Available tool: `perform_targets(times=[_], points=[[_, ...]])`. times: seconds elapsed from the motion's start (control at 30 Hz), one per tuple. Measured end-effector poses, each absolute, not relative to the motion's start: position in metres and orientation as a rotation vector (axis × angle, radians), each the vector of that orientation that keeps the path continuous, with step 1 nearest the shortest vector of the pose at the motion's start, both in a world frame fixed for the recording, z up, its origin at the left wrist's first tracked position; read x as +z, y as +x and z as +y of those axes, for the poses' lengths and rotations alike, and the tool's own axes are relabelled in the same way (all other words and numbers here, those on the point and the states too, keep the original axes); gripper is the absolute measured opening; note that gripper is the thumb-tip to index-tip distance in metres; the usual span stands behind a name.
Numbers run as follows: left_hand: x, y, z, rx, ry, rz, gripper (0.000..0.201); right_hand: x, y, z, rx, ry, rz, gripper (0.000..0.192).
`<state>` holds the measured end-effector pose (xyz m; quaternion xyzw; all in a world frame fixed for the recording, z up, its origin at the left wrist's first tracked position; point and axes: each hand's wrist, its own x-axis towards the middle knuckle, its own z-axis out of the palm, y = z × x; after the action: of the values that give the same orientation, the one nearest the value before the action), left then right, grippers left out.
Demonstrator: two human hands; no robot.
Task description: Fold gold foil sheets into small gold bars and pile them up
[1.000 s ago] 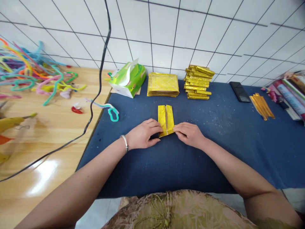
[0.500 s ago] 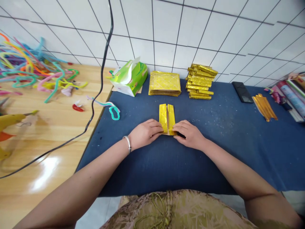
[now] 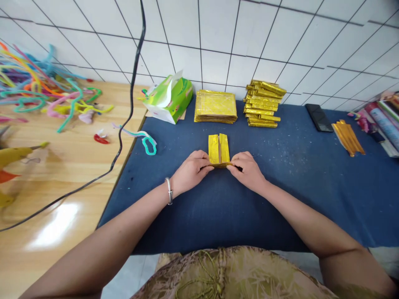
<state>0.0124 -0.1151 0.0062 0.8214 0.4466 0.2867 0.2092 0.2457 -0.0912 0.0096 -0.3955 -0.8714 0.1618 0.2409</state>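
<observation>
A sheet of gold foil paper [image 3: 213, 149] lies on the dark blue cloth in front of me, its two sides folded inward with a narrow brown gap between them. Its near edge is bent up and over. My left hand [image 3: 195, 168] pinches the left end of that bent edge between thumb and fingers. At the right end, my right hand [image 3: 246, 168] pinches the same edge. Behind the sheet sit a flat stack of gold paper [image 3: 215, 107] and a pile of rolled gold paper [image 3: 263, 104].
A green tissue box [image 3: 176, 97] stands by the tiled wall. Farther right lie a black phone [image 3: 318, 117], orange-gold strips [image 3: 348, 138] and books [image 3: 386, 122]. On the wooden table are pipe cleaners [image 3: 34, 89], a yellow glue gun [image 3: 15, 157] and a black cable [image 3: 120, 141].
The near edge of the gold paper has been folded up, away from me, so the sheet looks shorter. Both hands have shifted slightly forward and now pinch that fold.
</observation>
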Motion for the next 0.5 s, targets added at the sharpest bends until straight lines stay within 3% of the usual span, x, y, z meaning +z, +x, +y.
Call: perform_targets(times=[0.5], points=[[0.0043, 0.0122, -0.1134, 0.849, 2.189, 1.387, 0.013, 0.0089, 0.2422, -0.0907, 0.467, -1.192, -2.345, 0.016]])
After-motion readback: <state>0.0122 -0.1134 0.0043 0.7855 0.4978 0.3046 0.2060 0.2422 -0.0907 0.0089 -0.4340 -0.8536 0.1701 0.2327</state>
